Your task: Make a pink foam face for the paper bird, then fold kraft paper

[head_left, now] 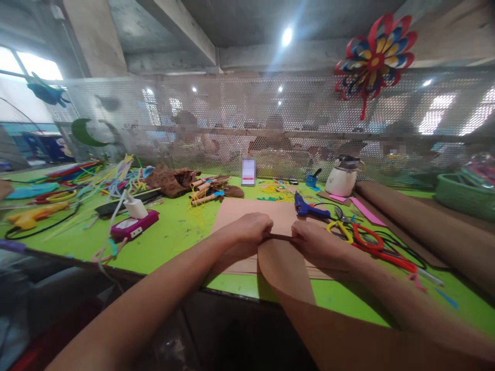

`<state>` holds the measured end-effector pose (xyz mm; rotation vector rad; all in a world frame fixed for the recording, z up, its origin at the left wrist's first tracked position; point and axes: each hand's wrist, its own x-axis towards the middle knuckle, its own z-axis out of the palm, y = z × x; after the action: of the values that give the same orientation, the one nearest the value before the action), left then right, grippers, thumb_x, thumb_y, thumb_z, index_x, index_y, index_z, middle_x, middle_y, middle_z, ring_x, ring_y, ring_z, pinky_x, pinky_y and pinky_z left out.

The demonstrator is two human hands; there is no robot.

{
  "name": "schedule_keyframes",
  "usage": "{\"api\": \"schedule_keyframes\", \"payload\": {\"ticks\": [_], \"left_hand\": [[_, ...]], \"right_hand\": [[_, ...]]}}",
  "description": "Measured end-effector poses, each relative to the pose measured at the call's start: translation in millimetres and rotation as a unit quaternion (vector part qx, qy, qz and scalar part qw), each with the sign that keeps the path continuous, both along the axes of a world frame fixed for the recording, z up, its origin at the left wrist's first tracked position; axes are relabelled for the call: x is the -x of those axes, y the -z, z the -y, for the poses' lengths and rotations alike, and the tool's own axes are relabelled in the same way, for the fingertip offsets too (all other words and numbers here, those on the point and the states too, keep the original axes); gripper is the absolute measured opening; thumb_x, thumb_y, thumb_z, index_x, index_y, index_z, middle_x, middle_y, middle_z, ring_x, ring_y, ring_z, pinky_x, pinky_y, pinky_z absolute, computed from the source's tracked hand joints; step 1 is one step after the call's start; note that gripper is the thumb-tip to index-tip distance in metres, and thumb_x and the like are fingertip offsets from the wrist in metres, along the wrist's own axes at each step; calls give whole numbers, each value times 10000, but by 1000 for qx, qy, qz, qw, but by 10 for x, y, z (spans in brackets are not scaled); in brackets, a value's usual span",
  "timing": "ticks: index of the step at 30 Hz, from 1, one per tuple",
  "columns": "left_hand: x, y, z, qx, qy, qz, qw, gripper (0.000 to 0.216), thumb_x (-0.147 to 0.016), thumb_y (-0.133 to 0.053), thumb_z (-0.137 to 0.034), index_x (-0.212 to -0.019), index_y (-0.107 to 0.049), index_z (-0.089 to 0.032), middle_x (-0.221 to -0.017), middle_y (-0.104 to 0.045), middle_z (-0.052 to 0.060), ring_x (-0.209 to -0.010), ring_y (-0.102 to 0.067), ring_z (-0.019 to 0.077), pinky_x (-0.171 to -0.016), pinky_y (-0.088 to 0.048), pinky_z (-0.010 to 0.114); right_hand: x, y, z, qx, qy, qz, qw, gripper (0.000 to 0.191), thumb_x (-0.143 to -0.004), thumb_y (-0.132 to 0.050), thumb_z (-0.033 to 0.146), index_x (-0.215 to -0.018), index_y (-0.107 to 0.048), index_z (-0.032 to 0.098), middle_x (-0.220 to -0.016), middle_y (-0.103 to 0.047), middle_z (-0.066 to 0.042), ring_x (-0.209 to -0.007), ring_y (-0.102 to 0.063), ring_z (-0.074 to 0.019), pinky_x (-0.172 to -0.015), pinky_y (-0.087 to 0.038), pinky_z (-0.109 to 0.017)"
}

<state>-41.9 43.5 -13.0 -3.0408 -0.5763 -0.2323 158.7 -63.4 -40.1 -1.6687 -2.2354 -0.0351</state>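
Note:
A long strip of brown paper (284, 268) hangs from between my hands, over the table's front edge and toward me. My left hand (256, 226) is closed on one end of its folded or rolled far edge. At the other end of that edge, my right hand (315, 238) is closed too, a short gap away. Beneath both hands lies a stack of tan paper sheets (235, 214). Right of the stack are a blue glue gun (309, 208), yellow-handled scissors (340, 232) and red-handled scissors (367, 238).
A purple power strip (135, 225) with a white plug sits left on the green table (174, 247). Rolled brown paper (417, 221) lies right, near a white kettle (341, 178). Behind stand a phone (248, 172) and a perforated metal screen (224, 118), with people beyond it.

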Motion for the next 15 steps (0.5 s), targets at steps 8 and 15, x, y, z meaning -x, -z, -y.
{"api": "schedule_keyframes", "payload": {"ticks": [8, 15], "left_hand": [[9, -129, 69, -37, 27, -50, 998, 87, -698, -590, -205, -653, -642, -151, -669, -626, 70, -567, -515, 168, -488, -278, 264], [155, 201, -101, 77, -10, 93, 993, 95, -741, -521, -129, -773, -606, -157, -773, -586, 17, -695, -521, 138, -594, -370, 214]], "right_hand": [[26, 62, -29, -39, -27, 81, 996, 135, -858, -469, 257, -744, -464, 185, -786, -530, -25, -677, -471, -122, -598, -284, -249], [18, 86, -83, -38, -9, 113, 993, 125, -854, -468, 274, -774, -498, 183, -814, -554, -48, -721, -511, -151, -619, -295, -266]]}}
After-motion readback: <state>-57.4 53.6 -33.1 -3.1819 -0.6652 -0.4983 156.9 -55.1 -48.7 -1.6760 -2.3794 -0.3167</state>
